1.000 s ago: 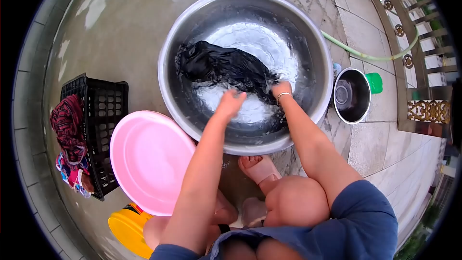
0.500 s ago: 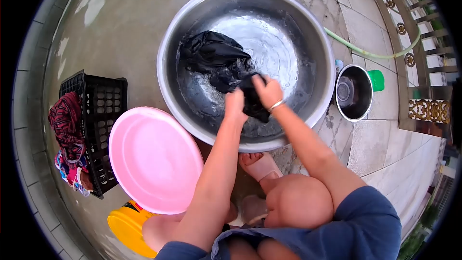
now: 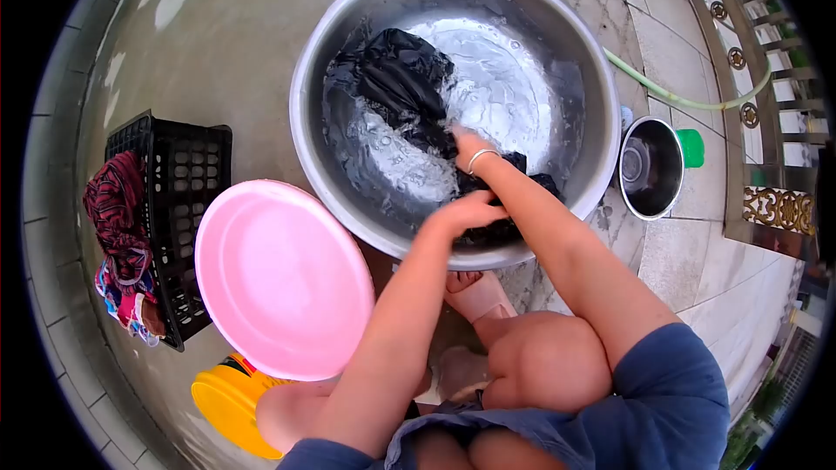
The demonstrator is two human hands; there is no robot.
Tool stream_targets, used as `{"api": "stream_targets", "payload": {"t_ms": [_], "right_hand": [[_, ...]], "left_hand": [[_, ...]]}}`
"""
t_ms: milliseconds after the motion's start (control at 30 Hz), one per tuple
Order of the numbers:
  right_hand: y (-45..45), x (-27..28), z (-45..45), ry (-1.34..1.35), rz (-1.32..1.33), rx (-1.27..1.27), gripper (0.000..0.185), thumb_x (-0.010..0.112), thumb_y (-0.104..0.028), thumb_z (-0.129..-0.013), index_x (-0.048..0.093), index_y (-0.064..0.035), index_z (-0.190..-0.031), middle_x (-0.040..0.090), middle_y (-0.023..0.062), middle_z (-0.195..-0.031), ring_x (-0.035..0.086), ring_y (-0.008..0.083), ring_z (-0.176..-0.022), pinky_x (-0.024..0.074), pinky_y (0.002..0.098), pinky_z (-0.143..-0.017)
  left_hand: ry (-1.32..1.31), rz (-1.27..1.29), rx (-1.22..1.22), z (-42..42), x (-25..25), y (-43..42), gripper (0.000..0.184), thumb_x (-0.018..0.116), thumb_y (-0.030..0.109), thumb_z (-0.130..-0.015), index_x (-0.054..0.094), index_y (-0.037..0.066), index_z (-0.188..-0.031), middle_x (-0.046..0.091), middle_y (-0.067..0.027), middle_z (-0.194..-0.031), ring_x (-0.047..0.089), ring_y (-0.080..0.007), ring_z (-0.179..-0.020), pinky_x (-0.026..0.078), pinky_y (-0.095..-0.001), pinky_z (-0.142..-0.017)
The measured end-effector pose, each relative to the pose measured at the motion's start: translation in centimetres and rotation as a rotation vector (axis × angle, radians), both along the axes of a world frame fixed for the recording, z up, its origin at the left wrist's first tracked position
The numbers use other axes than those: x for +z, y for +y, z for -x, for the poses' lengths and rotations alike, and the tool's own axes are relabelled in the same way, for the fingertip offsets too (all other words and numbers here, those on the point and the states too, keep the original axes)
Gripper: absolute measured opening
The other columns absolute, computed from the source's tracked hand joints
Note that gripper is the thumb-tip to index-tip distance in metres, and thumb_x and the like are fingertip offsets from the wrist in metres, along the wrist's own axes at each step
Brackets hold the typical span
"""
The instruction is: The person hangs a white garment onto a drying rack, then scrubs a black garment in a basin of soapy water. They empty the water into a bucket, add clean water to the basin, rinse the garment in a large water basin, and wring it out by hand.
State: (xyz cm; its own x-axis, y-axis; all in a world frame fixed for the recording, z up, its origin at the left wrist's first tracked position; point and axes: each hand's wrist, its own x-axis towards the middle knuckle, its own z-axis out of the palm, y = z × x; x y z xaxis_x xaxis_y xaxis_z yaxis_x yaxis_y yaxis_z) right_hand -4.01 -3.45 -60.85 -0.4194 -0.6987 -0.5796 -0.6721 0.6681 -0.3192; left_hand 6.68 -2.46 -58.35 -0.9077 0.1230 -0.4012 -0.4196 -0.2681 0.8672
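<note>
A black garment [image 3: 405,78] lies partly in the water of a large metal basin [image 3: 306,113]; its wet folds stretch from the upper left toward the near rim. My right hand [image 3: 470,150], with a bangle at the wrist, grips the cloth near the basin's middle. Its fingertips are partly lost in the splashing water. Closer to the near rim, my left hand [image 3: 470,211] has its fingers bent over the bunched black cloth, under my right forearm. Motion blurs that hand slightly.
A pink basin [image 3: 287,283] leans near the big basin's left side. Farther left stands a black crate [image 3: 196,209] with patterned clothes [image 3: 117,218] over its edge. A yellow container [image 3: 231,405] is by my leg. Right: a small metal bowl [image 3: 651,170], green hose [image 3: 679,102].
My right hand has moved up and left along the garment, and my left hand down and right toward the near rim. Part of the cloth now lies bunched near that rim.
</note>
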Motion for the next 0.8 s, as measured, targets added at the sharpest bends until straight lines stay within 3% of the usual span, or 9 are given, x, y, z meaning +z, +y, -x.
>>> {"api": "stream_targets", "payload": {"t_ms": [33, 100, 167, 233, 300, 433, 533, 700, 800], "right_hand": [[0.2, -1.4, 0.8, 0.023, -0.019, -0.053, 0.048, 0.057, -0.013, -0.066, 0.046, -0.0073, -0.113, 0.048, 0.0204, -0.109, 0.049, 0.0299, -0.101, 0.0401, 0.0361, -0.083], [0.8, -0.7, 1.0, -0.091, 0.047, -0.374, 0.033, 0.059, -0.016, -0.065, 0.058, -0.0007, -0.094, 0.057, 0.0202, -0.093, 0.055, 0.0286, -0.09, 0.0432, 0.0347, -0.077], [2.0, -2.2, -0.2, -0.343, 0.48, -0.303, 0.047, 0.068, -0.033, -0.058, 0.058, 0.0043, -0.084, 0.06, 0.0187, -0.083, 0.059, 0.0293, -0.077, 0.0455, 0.033, -0.069], [1.8, 3.3, -3.2, -0.426, 0.552, -0.13, 0.058, 0.066, -0.049, -0.057, 0.058, 0.0031, -0.081, 0.058, 0.0228, -0.077, 0.058, 0.0323, -0.074, 0.0455, 0.0364, -0.064], [1.8, 7.0, -5.4, -0.313, 0.43, 0.05, 0.065, 0.058, -0.061, -0.057, 0.058, 0.0022, -0.073, 0.057, 0.0228, -0.071, 0.056, 0.0368, -0.068, 0.0442, 0.0392, -0.062], [1.9, 8.8, -4.8, -0.432, 0.399, 0.088, 0.055, 0.061, -0.055, -0.059, 0.06, -0.0015, -0.074, 0.058, 0.0215, -0.074, 0.056, 0.0348, -0.071, 0.0441, 0.0369, -0.064], [1.8, 6.0, -0.4, -0.534, 0.219, 0.075, 0.055, 0.07, -0.044, -0.056, 0.058, -0.0015, -0.088, 0.06, 0.0161, -0.083, 0.057, 0.0284, -0.079, 0.0435, 0.0323, -0.07], [1.7, 5.3, -3.0, 0.164, 0.058, 0.24, 0.079, 0.068, -0.053, -0.052, 0.045, -0.0006, -0.106, 0.054, 0.0146, -0.104, 0.053, 0.0265, -0.093, 0.033, 0.0417, -0.084], [1.9, 1.8, -3.7, 0.161, -0.144, 0.368, 0.056, 0.059, -0.044, -0.067, 0.047, -0.0066, -0.107, 0.056, 0.0114, -0.102, 0.053, 0.0252, -0.094, 0.0287, 0.0433, -0.086]], "left_hand": [[-0.189, -0.249, 0.018, -1.4, -0.1, -1.9, 0.051, 0.055, 0.03, -0.077, 0.041, -0.001, -0.115, 0.044, -0.0139, -0.117, 0.044, -0.0216, -0.104, 0.034, -0.0309, -0.088], [-0.633, -0.254, 0.357, -3.0, -2.9, -5.3, 0.043, 0.053, 0.035, -0.078, 0.05, 0.001, -0.104, 0.053, -0.0113, -0.101, 0.05, -0.0193, -0.093, 0.041, -0.032, -0.079], [-0.724, -0.285, 1.088, -2.8, -1.5, -6.2, 0.044, 0.051, 0.045, -0.078, 0.057, 0.002, -0.088, 0.057, -0.0074, -0.085, 0.054, -0.0195, -0.082, 0.045, -0.0329, -0.069], [-0.35, -0.596, 1.086, -1.7, -0.6, -6.8, 0.05, 0.05, 0.053, -0.074, 0.057, 0.004, -0.082, 0.057, -0.0071, -0.082, 0.056, -0.0194, -0.073, 0.046, -0.0313, -0.064], [-0.104, -0.886, 0.737, -2.8, -4.8, -9.3, 0.038, 0.053, 0.043, -0.077, 0.059, 0.005, -0.075, 0.059, -0.0062, -0.067, 0.057, -0.0172, -0.06, 0.046, -0.0287, -0.058], [-0.363, -0.308, 1.036, -2.4, 2.0, -9.5, 0.019, 0.061, 0.018, -0.07, 0.058, 0.0, -0.075, 0.058, -0.0062, -0.069, 0.056, -0.0163, -0.058, 0.046, -0.0274, -0.054], [-0.154, -0.44, 1.174, -2.8, 2.6, -8.8, 0.018, 0.055, 0.007, -0.076, 0.053, -0.003, -0.09, 0.058, -0.0084, -0.087, 0.058, -0.0227, -0.076, 0.048, -0.0356, -0.069], [-0.146, -0.552, 0.905, -3.5, -0.1, -6.4, 0.03, 0.056, 0.019, -0.078, 0.05, 0.003, -0.103, 0.054, -0.008, -0.1, 0.052, -0.0208, -0.09, 0.041, -0.0332, -0.076], [-0.38, -0.24, 0.623, -3.9, 0.0, -7.2, 0.046, 0.058, 0.034, -0.075, 0.05, 0.0, -0.105, 0.054, -0.0095, -0.102, 0.05, -0.0183, -0.092, 0.039, -0.0321, -0.079]]}}
